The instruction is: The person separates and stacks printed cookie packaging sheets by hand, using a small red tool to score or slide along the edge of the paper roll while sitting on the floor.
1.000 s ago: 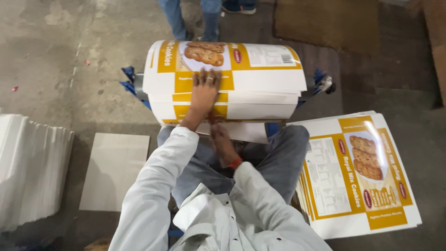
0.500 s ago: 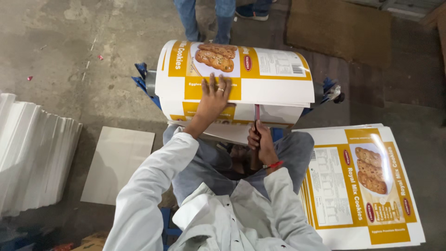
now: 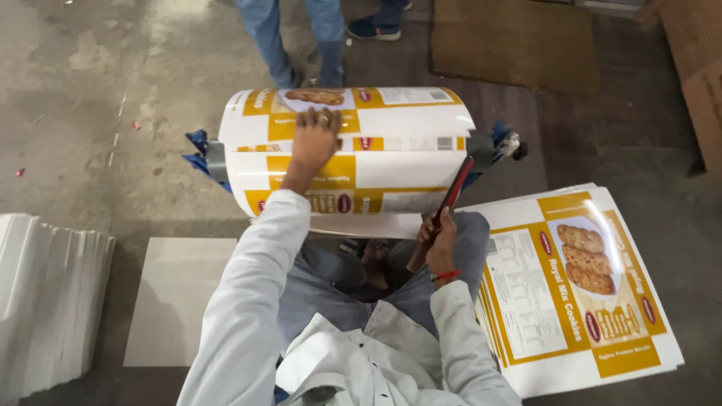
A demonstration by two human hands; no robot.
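Concrete floor; left hand (image 3: 314, 143) presses glossy printed roll (image 3: 353, 154), right hand (image 3: 440, 244) grips red cutter (image 3: 453, 189).

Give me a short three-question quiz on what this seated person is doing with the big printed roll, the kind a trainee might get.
1. True or false: the left hand rests flat on top of the printed roll.
2. What does the right hand grip? A) a red-handled blade B) a brush C) a tape reel
3. Where does the stack of cut printed sheets lie?

Key
1. True.
2. A; it is raised against the roll's right part.
3. On the floor at the person's right side, beside the right knee.
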